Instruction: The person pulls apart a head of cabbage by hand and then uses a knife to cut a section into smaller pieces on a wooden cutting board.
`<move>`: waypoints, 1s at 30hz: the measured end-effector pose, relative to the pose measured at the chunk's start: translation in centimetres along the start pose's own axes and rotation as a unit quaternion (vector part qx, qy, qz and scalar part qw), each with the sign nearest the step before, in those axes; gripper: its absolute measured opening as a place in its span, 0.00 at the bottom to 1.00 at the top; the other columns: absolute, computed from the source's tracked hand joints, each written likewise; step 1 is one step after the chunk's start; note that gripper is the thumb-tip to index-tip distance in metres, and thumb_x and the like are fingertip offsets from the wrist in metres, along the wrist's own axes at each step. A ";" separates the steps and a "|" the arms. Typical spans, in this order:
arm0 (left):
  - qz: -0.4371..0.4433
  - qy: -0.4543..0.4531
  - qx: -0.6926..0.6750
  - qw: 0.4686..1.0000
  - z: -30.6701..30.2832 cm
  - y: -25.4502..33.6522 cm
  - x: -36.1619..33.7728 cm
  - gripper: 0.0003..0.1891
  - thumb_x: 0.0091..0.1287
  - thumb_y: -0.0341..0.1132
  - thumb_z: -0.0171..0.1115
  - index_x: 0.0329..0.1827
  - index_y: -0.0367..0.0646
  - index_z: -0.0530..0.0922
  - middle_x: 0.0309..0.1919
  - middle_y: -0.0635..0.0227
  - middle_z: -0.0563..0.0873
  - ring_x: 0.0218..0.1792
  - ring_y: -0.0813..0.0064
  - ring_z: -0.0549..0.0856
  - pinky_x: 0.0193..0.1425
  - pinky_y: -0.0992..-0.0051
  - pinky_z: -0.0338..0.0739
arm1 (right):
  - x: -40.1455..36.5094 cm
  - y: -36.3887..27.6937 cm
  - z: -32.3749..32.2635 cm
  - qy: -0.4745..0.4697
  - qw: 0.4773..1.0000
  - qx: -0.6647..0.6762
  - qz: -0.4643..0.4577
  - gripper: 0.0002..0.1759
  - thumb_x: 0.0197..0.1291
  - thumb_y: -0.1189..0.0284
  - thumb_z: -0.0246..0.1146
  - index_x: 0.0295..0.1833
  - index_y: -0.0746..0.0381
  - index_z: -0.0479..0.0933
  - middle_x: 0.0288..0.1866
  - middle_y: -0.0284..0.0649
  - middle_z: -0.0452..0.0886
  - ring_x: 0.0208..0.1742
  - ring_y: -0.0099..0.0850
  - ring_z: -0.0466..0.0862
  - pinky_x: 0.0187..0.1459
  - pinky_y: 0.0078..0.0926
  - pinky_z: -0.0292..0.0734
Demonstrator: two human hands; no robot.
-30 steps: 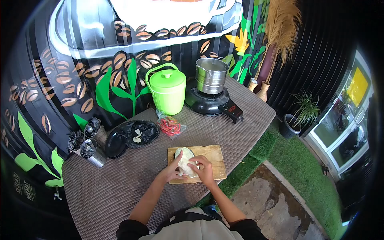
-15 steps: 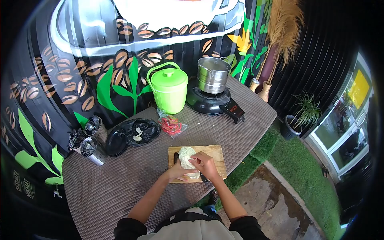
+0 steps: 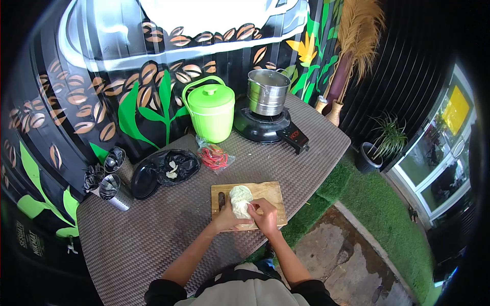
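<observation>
A pale cabbage [image 3: 240, 199] is held over the wooden cutting board [image 3: 273, 194] near the table's front edge. My left hand [image 3: 227, 219] supports it from the lower left, fingers wrapped against its side. My right hand [image 3: 265, 215] has its fingers bent in a pinch at the cabbage's right side, apparently on a leaf edge. The dark slot [image 3: 221, 200] of the board shows left of the cabbage. The underside of the cabbage and part of the board are hidden by my hands.
Behind the board lie a bag of red chillies [image 3: 214, 157] and a black plastic bag [image 3: 186, 166] with pale scraps. A green lidded bucket [image 3: 212, 115] and a steel pot [image 3: 267, 94] on a portable stove [image 3: 255, 127] stand farther back. Metal cutlery holders [image 3: 117, 195] are at left.
My right hand has shifted slightly down and right along the cabbage, which is turned a little. The black knife handle visible earlier beside my right hand no longer shows. The view has shifted slightly.
</observation>
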State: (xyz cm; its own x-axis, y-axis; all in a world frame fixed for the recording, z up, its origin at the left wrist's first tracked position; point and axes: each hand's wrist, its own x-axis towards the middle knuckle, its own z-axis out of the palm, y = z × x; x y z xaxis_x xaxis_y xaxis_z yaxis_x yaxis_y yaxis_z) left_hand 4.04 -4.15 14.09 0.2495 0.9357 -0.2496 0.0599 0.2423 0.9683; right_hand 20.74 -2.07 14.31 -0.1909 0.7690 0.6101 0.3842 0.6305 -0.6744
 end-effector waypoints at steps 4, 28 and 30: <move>-0.003 -0.010 0.026 1.000 -0.3 -1.0 0.5 0.64 0.42 0.44 0.82 0.72 0.30 0.41 0.62 0.50 0.68 0.62 0.59 0.73 0.44 0.64 0.86 | 0.0 -0.6 -0.5 -0.011 0.999 0.004 0.034 0.07 0.49 0.79 0.69 0.33 0.66 0.78 0.27 0.41 0.79 0.28 0.30 0.81 0.31 0.24 0.76; 0.142 0.085 0.187 0.968 -2.2 1.5 3.0 0.28 0.54 0.40 0.69 0.57 0.44 0.71 0.51 0.59 0.81 0.51 0.64 0.81 0.57 0.68 0.72 | -1.1 2.8 0.9 0.142 0.968 0.093 0.186 0.10 0.55 0.78 0.66 0.38 0.68 0.71 0.31 0.44 0.82 0.33 0.31 0.84 0.39 0.27 0.79; 0.118 0.109 0.176 0.971 -2.0 1.4 3.7 0.26 0.55 0.42 0.67 0.55 0.45 0.70 0.51 0.56 0.80 0.53 0.59 0.80 0.56 0.64 0.72 | -1.5 2.6 1.5 0.120 0.977 0.071 0.159 0.13 0.56 0.79 0.65 0.43 0.68 0.68 0.34 0.44 0.79 0.34 0.30 0.82 0.39 0.26 0.78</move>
State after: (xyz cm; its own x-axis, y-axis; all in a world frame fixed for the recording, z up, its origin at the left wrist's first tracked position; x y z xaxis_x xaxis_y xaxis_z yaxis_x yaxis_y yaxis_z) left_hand 3.16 0.19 14.48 0.0879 0.9959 0.0221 0.3621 -0.0526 0.9307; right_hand 20.70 -1.43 10.98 0.1423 0.8921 0.4288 0.2568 0.3851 -0.8864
